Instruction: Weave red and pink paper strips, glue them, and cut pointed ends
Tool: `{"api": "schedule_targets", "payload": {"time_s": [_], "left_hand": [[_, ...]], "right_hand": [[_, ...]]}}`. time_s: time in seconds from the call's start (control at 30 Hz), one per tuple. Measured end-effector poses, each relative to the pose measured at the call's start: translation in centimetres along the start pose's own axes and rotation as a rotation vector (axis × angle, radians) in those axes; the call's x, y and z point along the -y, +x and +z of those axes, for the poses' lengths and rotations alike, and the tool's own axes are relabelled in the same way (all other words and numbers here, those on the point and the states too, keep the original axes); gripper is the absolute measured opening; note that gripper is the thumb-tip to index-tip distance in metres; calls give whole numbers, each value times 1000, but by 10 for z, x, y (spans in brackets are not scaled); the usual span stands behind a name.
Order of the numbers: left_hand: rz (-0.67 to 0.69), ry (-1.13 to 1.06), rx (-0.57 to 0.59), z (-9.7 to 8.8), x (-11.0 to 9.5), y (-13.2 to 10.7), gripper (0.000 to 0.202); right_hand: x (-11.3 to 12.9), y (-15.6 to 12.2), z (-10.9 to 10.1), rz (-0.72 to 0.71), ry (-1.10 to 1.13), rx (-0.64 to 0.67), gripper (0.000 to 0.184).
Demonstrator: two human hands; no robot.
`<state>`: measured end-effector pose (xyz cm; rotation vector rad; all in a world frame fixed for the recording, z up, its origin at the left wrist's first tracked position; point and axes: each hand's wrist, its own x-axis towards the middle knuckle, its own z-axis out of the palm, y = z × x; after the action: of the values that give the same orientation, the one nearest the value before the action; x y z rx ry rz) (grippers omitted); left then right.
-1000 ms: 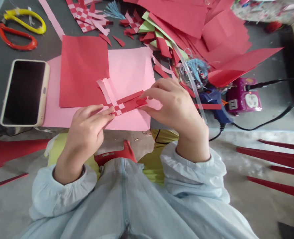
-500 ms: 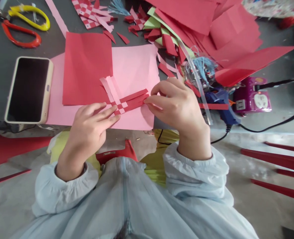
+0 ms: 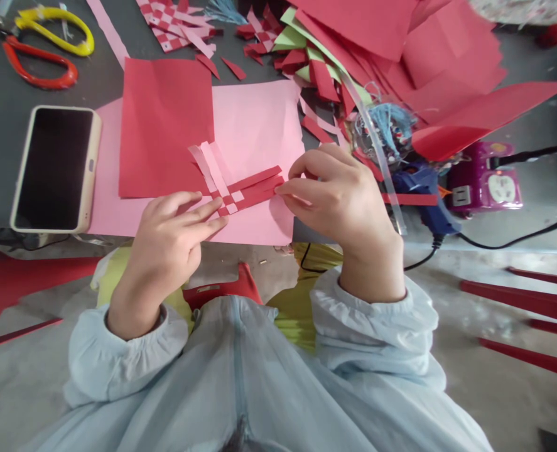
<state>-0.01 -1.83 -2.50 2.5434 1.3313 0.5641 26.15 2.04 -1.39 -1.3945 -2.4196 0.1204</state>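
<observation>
A small weave of red and pink paper strips (image 3: pixel 228 199) lies on a pink paper sheet (image 3: pixel 259 125). My left hand (image 3: pixel 167 235) rests flat with its fingers spread, the fingertips on the left edge of the woven checks. My right hand (image 3: pixel 335 194) is closed in a pinch at the far right end of the lower red paper strip (image 3: pixel 259 191). A second red strip runs just above it, its end loose. The pink strips point up and left from the weave. Left of the weave, a red paper sheet (image 3: pixel 167 125) overlaps the pink one.
A phone (image 3: pixel 52 169) and scissors (image 3: pixel 47 66) lie at the left. Finished-looking checked paper pieces (image 3: pixel 174 25), scraps and a red paper stack (image 3: pixel 443 56) fill the back. At the right are a blue glue gun (image 3: pixel 429 194) and a purple socket block (image 3: pixel 485 182) with cables.
The view has shifted very slightly. Both hands keep almost the same place on the paper weave, and the right hand still pinches the strip's end.
</observation>
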Motion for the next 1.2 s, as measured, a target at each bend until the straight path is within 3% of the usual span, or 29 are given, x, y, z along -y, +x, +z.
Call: {"api": "schedule_targets", "payload": {"time_s": [0.43,0.6,0.8,1.1,1.2], "left_hand": [[20,65,-23,3,-6,-1,44],[25,70,-28,7,-10,0,45],[56,105,-31,8,-10,-2,43],[87,113,-10,4,-5,-7,51],[120,124,-72,3,-5,-8,45]], "right_hand": [[-1,-4,-2,-26,-45,-16,30],[16,-3,-7,-59,56,-62,28],[41,1,12,42,115,-59,20],[38,1,19,73,159,-29,14],[37,2,18,72,167,-23,14]]}}
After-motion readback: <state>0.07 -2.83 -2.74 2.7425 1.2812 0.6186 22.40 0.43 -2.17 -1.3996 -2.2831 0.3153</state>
